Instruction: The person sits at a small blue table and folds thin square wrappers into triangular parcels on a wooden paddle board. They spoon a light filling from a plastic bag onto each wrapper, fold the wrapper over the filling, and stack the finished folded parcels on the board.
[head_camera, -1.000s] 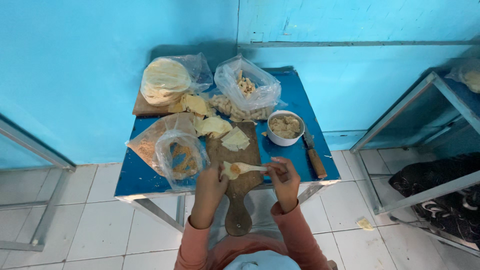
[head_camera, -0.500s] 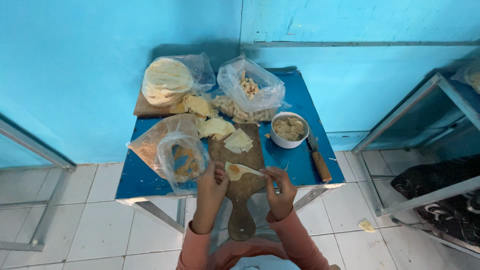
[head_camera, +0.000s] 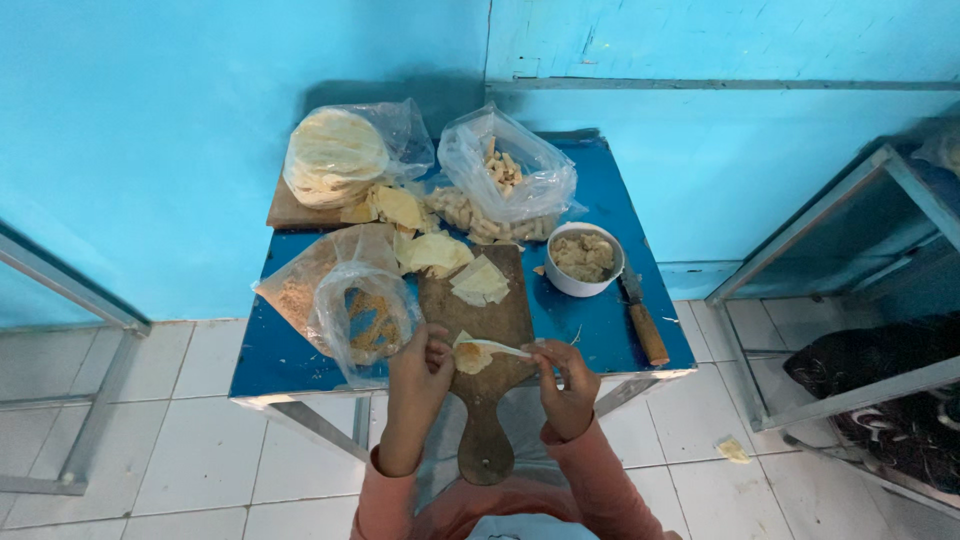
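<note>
Left hand (head_camera: 420, 365): pinching the wrapper (head_camera: 470, 357), lower centre of frame.
Right hand (head_camera: 562, 375): gripping a white spoon (head_camera: 500, 347), spreading filling on it.
Wrapper: lying over the wooden board (head_camera: 478, 330) on the blue surface (head_camera: 600, 325).

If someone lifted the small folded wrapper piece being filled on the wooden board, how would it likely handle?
The wrapper piece looks thin and pale, so it is probably floppy and light. The left hand pins its edge while the right hand lays a white spoon on it, which suggests it would shift on the wooden board. With filling inside, it may tear or spill.
</note>
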